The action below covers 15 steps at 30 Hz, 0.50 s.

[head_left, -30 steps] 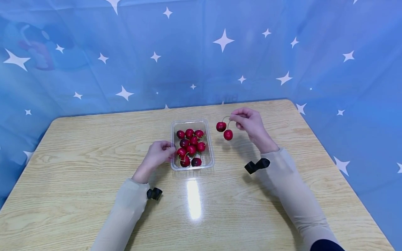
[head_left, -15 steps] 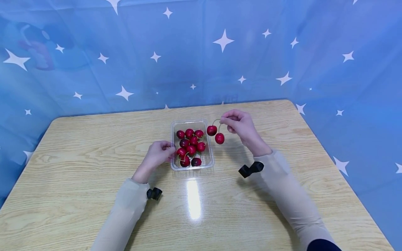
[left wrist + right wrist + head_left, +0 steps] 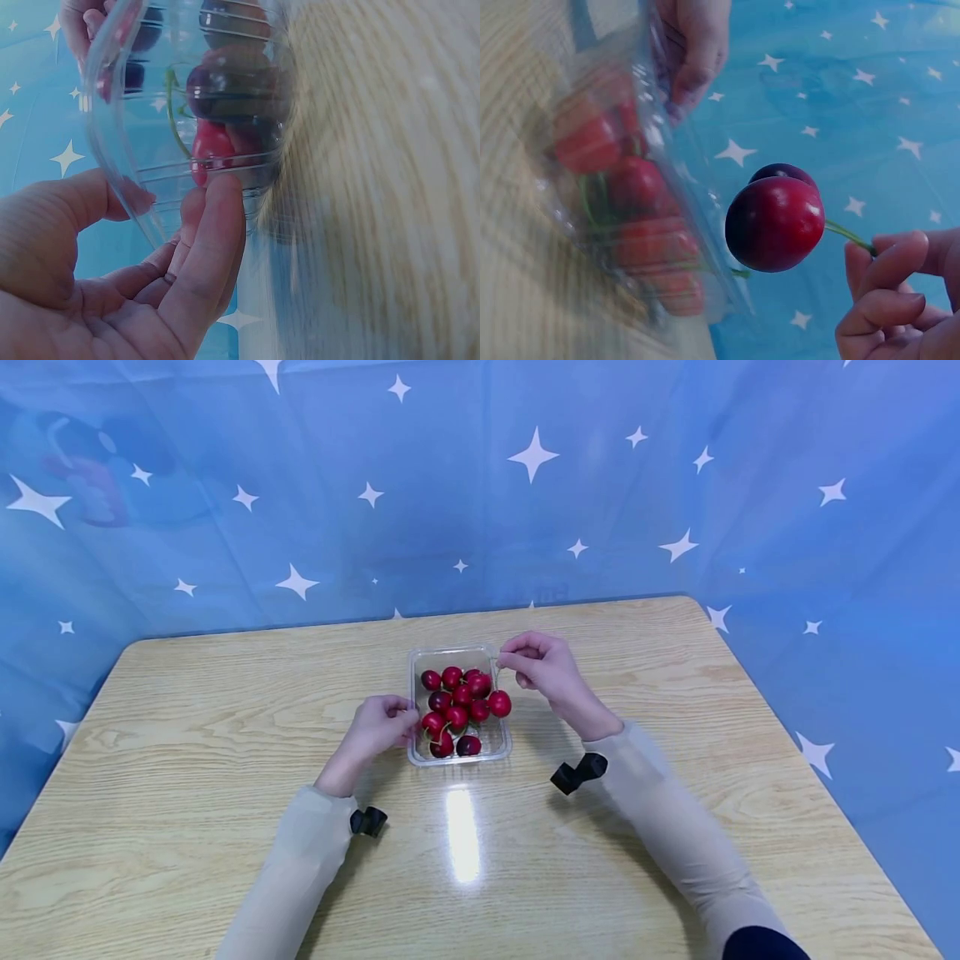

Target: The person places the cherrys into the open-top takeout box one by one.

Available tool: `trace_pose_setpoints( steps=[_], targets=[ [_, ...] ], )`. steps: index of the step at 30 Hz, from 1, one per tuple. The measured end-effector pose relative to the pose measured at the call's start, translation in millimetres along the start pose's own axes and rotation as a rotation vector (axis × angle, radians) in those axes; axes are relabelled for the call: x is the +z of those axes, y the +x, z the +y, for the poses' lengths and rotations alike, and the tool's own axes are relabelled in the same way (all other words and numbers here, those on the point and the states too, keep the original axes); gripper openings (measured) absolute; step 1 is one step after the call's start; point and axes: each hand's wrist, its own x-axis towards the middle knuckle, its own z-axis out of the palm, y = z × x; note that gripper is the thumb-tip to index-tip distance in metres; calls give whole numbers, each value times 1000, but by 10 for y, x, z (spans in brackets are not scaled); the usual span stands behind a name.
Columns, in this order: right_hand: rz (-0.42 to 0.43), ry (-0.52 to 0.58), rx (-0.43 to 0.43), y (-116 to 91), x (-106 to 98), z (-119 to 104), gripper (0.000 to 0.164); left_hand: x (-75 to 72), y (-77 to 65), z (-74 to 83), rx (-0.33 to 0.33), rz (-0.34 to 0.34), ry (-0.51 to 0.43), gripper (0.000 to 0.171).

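A clear plastic punnet (image 3: 459,762) full of red cherries (image 3: 457,718) stands on the table. My left hand (image 3: 377,725) holds its left side: in the left wrist view, the thumb (image 3: 112,196) lies over the rim and the fingers rest against the outer wall. With fingertips and thumb, my right hand (image 3: 551,677) pinches the green stems of a pair of cherries (image 3: 775,225). The pair hangs at the punnet's right rim; one cherry overlaps the fruit inside in the head view, the other (image 3: 499,703) overlaps the rim. One is partly hidden behind the other in the right wrist view.
The wooden table (image 3: 225,735) reaches back to a blue cloth backdrop (image 3: 450,485) with white stars. Black wrist cameras sit on both sleeves, the right one (image 3: 577,773) low over the table. A bright glare (image 3: 462,835) lies in front of the punnet.
My right hand has moved left and slightly down, bringing the pair of cherries from right of the punnet to over its right rim. My left hand has stayed on the punnet.
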Motion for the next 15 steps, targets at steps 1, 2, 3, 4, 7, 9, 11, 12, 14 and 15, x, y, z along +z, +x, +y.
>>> trace_pose_setpoints(
  steps=[1,2,3,4,7,9,11,12,14,15],
  targets=[
    [-5,-2,-1,3,16,12,2,-2,2,1,0,2,2,26],
    [-11,-2,-2,6,34,23,3,-4,3,2,0,4,4,26],
    [-13,-2,0,5,51,34,4,-5,5,3,0,5,7,26],
    [-15,3,3,7,68,46,5,-5,5,4,1,6,10,26],
    [-23,21,20,16,112,94,9,-9,6,9,-3,10,16,26],
    [-27,17,33,18,139,122,11,-10,6,10,-5,9,16,26],
    [-31,7,42,21,161,156,13,-10,5,9,-7,8,14,26],
    [-34,-2,44,21,170,171,13,-10,5,9,-7,8,12,26],
    [-35,-17,51,16,188,196,14,-11,4,7,-6,7,9,26],
    [-37,-25,54,15,194,211,14,-11,4,5,-5,7,8,26]
  ],
)
